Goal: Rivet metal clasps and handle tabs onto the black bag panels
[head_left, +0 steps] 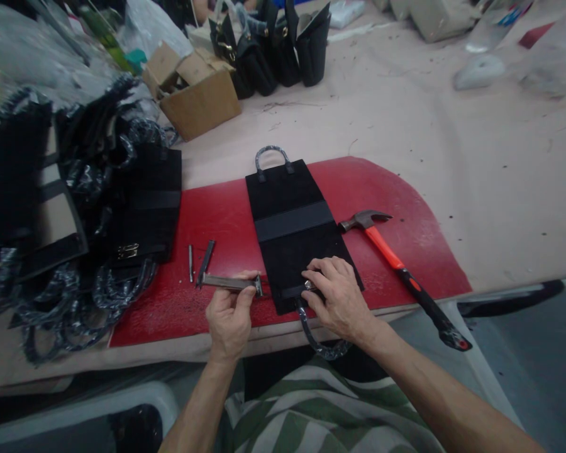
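A black bag panel [287, 195] with a grey band across it and a wrapped handle at each end lies flat on the red mat [217, 214]. My left hand [229, 318] grips a metal punch-like tool [226, 283], held level at the panel's near left edge. On the near end of the panel rests my right hand [337, 296], its thumb and index finger closing around a small shiny metal piece [309, 285]. To the right of the panel lies a claw hammer [387, 248] with an orange and black handle, its head touching the panel's edge.
Two thin metal rods [191, 263] lie left of the tool. A pile of black panels with wrapped handles [146, 189] covers the left side. Behind are an open cardboard box [202, 104], black bags [283, 53] and plastic-wrapped items.
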The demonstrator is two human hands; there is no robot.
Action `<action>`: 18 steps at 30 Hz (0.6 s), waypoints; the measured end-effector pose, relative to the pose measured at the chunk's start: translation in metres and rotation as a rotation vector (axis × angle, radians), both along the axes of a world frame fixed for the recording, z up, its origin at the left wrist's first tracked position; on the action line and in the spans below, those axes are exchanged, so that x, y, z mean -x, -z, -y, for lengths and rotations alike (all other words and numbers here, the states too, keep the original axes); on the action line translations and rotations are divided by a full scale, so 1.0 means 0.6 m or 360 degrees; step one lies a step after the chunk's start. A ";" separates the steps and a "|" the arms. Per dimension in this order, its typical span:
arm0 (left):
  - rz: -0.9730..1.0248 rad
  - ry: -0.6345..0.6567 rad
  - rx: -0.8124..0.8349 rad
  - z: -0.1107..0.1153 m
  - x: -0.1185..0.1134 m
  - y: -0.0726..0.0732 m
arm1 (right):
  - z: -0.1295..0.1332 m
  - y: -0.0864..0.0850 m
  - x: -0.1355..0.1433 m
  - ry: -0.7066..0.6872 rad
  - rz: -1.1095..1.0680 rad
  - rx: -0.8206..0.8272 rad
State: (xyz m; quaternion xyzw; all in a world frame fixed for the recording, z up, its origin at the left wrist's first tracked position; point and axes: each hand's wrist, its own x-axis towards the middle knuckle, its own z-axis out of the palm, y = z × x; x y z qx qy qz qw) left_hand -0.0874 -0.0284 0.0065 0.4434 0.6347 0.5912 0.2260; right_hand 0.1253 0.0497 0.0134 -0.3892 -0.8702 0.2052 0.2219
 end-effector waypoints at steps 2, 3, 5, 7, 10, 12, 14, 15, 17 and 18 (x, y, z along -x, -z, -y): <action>0.0043 0.0028 -0.0018 0.000 -0.005 0.001 | 0.000 0.000 0.000 -0.0007 0.0003 -0.0003; 0.0067 0.0067 -0.0011 0.000 -0.008 0.002 | 0.000 0.000 0.001 -0.0006 0.0007 -0.0007; 0.0111 0.0153 0.0018 0.000 -0.014 0.005 | 0.000 0.000 0.002 0.0001 0.0014 -0.0014; 0.0130 0.0206 0.0062 0.000 -0.020 0.009 | 0.000 -0.001 0.003 0.0006 0.0015 -0.0016; 0.0116 0.0217 0.0096 -0.001 -0.026 0.013 | 0.000 -0.003 0.003 0.0006 0.0009 -0.0020; 0.0103 0.0206 0.0089 -0.002 -0.028 0.014 | 0.000 -0.004 0.003 0.0009 0.0007 -0.0021; 0.0093 0.0209 0.0095 -0.003 -0.030 0.015 | 0.000 -0.004 0.002 0.0010 0.0007 -0.0020; 0.0088 0.0218 0.0105 -0.003 -0.030 0.015 | 0.000 -0.004 0.002 0.0010 0.0006 -0.0019; 0.0070 0.0238 0.0115 -0.002 -0.031 0.016 | 0.000 -0.003 0.002 0.0006 0.0003 -0.0017; 0.0053 0.0245 0.0112 -0.002 -0.031 0.017 | 0.000 -0.002 0.002 0.0003 0.0000 -0.0016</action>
